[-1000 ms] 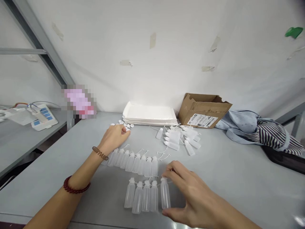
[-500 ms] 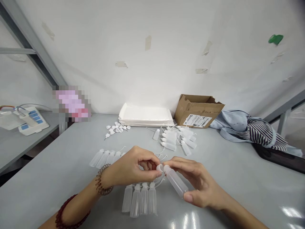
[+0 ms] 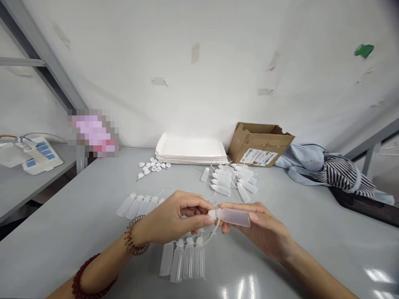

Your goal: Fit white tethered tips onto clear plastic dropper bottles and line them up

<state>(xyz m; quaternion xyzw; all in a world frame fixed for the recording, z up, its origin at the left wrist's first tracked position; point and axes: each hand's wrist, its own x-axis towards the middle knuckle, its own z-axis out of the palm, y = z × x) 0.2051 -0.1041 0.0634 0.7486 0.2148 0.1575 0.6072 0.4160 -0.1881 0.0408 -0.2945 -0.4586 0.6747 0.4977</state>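
Between my hands a small translucent squeeze bottle lies nearly level, its neck pointing left. My right hand grips its body, thumb near the base. My left hand pinches a white cap at the bottle's neck; the two look in contact, but I cannot tell how far the cap is on. A thin white strap curves down from the neck. Just below stand out several similar bottles lying in a row, and another row of bottles lies left, partly behind my left wrist.
White caps lie loose at the back left. A stack of white trays sits against the wall, with a pile of small bottles before it. An open cardboard box and a bundled cloth are at the right.
The held bottle has swung from slanting down to nearly level, and its neck has met the cap. My right hand has turned with it; my left hand has barely moved.
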